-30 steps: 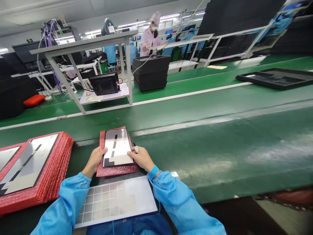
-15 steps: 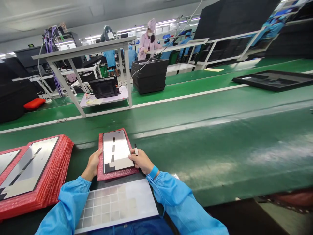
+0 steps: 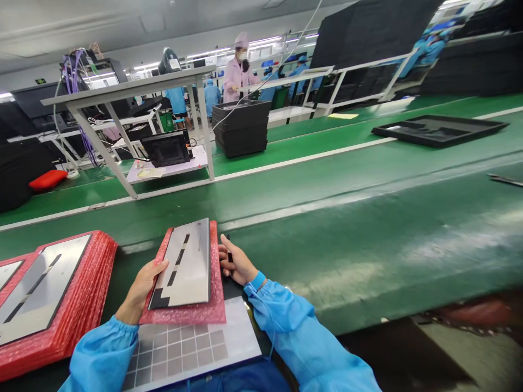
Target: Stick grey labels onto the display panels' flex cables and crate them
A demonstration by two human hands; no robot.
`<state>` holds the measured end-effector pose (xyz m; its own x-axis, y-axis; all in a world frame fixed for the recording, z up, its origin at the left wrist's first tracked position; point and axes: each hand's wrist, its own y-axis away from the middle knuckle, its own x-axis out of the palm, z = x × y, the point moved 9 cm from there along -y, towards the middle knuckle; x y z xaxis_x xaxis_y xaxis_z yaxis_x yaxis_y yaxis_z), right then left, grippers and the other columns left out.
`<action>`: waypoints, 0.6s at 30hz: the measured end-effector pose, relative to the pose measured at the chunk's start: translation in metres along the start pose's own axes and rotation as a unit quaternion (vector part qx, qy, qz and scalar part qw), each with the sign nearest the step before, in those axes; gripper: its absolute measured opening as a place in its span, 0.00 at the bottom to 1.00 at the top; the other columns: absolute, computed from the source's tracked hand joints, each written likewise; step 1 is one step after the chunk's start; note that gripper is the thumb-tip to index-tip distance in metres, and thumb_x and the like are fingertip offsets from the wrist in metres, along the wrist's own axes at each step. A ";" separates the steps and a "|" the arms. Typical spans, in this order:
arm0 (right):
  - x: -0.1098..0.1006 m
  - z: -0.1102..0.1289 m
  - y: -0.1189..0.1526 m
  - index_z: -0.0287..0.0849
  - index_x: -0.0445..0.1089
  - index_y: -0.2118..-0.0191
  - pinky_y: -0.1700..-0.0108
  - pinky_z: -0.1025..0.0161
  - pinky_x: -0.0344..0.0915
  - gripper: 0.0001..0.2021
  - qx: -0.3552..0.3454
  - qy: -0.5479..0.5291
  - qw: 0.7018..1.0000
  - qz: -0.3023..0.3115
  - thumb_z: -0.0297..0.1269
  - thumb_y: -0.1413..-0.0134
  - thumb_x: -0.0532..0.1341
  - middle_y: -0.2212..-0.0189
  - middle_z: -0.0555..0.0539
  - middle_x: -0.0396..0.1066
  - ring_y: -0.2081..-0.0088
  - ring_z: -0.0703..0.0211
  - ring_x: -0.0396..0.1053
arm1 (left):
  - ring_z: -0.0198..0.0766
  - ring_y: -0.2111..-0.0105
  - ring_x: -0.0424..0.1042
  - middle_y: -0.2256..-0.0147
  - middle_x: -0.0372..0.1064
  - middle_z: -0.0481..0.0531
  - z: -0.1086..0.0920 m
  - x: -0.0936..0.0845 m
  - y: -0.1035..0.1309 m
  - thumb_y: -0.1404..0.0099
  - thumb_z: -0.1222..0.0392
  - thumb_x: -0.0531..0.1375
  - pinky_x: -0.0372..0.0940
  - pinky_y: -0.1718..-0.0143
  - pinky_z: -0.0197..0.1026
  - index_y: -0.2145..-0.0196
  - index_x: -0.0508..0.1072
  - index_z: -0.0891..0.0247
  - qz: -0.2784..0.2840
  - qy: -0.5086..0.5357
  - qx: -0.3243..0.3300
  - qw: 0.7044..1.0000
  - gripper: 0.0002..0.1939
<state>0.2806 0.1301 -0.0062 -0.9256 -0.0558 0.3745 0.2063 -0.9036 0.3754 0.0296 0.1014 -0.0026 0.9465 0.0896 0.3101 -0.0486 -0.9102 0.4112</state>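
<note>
My left hand (image 3: 141, 286) grips the left edge of a silvery flat display panel (image 3: 192, 272) together with the red bubble-wrap sheet (image 3: 192, 314) beneath it. The panel has a dashed black strip and a black patch at its lower left corner. Both are tilted above a white sheet printed with grey squares (image 3: 175, 354). Close beside the right edge of the bubble wrap, my right hand (image 3: 241, 267) has its fingers curled round a black-capped marker pen (image 3: 230, 257). Whether those fingertips touch the wrap, I cannot tell.
A tall stack of red bubble wrap (image 3: 92, 296) topped by another panel (image 3: 44, 288) stands on the left. Beyond are a white-framed shelf (image 3: 134, 87), stacked black trays (image 3: 241, 128) and a single black tray (image 3: 441, 130). A person in pink stands farther back.
The panel and its bubble wrap have tilted and come nearer to me, toward the left. My right hand has come off the panel's right edge, and the pen has turned in its fingers.
</note>
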 end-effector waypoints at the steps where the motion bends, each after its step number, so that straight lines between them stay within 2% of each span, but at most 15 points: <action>1: 0.002 0.002 0.000 0.40 0.69 0.69 0.88 0.69 0.52 0.29 -0.007 -0.031 0.999 0.009 0.67 0.50 0.66 0.80 0.54 0.66 0.87 0.75 0.41 | 0.47 0.71 0.81 0.67 0.82 0.59 0.000 0.003 0.007 0.45 0.57 0.74 0.76 0.70 0.41 0.59 0.80 0.69 0.019 -0.012 -0.005 1.000 0.18; 3: -0.004 0.009 -0.002 0.41 0.68 0.71 0.87 0.69 0.52 0.27 -0.056 -0.054 0.997 -0.020 0.63 0.56 0.70 0.85 0.57 0.60 0.87 0.73 0.45 | 0.47 0.72 0.81 0.66 0.82 0.59 0.002 0.011 0.019 0.45 0.53 0.75 0.76 0.71 0.42 0.56 0.80 0.69 0.066 -0.045 -0.012 0.997 0.23; 6: -0.017 0.016 -0.004 0.39 0.72 0.66 0.87 0.69 0.55 0.24 -0.117 -0.049 0.988 -0.088 0.53 0.63 0.75 0.85 0.58 0.62 0.86 0.70 0.54 | 0.47 0.71 0.81 0.63 0.82 0.59 0.000 0.020 0.031 0.44 0.50 0.75 0.75 0.70 0.42 0.51 0.79 0.68 0.110 -0.091 0.012 0.990 0.27; 9: -0.025 0.019 -0.003 0.37 0.75 0.58 0.87 0.68 0.57 0.26 -0.149 -0.038 0.979 -0.131 0.48 0.63 0.73 0.85 0.58 0.64 0.86 0.68 0.57 | 0.47 0.68 0.81 0.59 0.82 0.60 -0.005 0.022 0.040 0.43 0.49 0.75 0.76 0.68 0.42 0.49 0.79 0.67 0.108 -0.105 0.044 0.988 0.28; 12: -0.027 0.024 0.002 0.36 0.75 0.56 0.87 0.68 0.59 0.26 -0.164 -0.029 0.975 -0.144 0.47 0.61 0.72 0.82 0.56 0.69 0.85 0.70 0.55 | 0.47 0.68 0.81 0.58 0.82 0.61 -0.015 0.020 0.057 0.43 0.48 0.74 0.76 0.68 0.42 0.49 0.79 0.68 0.096 -0.100 0.064 0.988 0.29; 14: -0.031 0.028 0.005 0.37 0.75 0.55 0.86 0.70 0.58 0.27 -0.172 -0.038 0.972 -0.156 0.48 0.61 0.72 0.77 0.53 0.75 0.85 0.74 0.51 | 0.46 0.69 0.81 0.59 0.82 0.60 -0.031 0.006 0.074 0.42 0.48 0.74 0.75 0.69 0.41 0.47 0.78 0.67 0.073 -0.102 0.073 0.989 0.30; 15: -0.036 0.029 0.007 0.38 0.74 0.56 0.86 0.70 0.58 0.27 -0.173 -0.049 0.969 -0.170 0.48 0.62 0.73 0.75 0.51 0.77 0.85 0.74 0.49 | 0.45 0.70 0.80 0.61 0.82 0.59 -0.043 -0.007 0.084 0.42 0.47 0.74 0.75 0.70 0.40 0.46 0.78 0.67 0.054 -0.105 0.073 0.990 0.31; 16: -0.039 0.030 0.007 0.38 0.74 0.56 0.86 0.70 0.57 0.27 -0.171 -0.059 0.966 -0.182 0.48 0.63 0.73 0.75 0.50 0.77 0.85 0.75 0.48 | 0.44 0.73 0.80 0.64 0.82 0.57 -0.056 -0.025 0.094 0.42 0.47 0.74 0.75 0.72 0.40 0.46 0.77 0.67 0.028 -0.110 0.071 0.991 0.31; 18: -0.044 0.031 0.007 0.38 0.74 0.59 0.87 0.70 0.56 0.27 -0.167 -0.074 0.963 -0.198 0.47 0.67 0.75 0.77 0.50 0.76 0.86 0.74 0.48 | 0.43 0.76 0.78 0.69 0.82 0.54 -0.088 -0.075 0.115 0.43 0.46 0.74 0.75 0.74 0.40 0.47 0.77 0.66 -0.034 -0.123 0.066 0.990 0.31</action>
<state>0.3328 0.1392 0.0061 -0.8500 0.3598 0.3848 -0.2893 -0.9292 0.2299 -0.0747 0.0256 0.0973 0.9960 0.0664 0.0600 0.0451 -0.9515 0.3044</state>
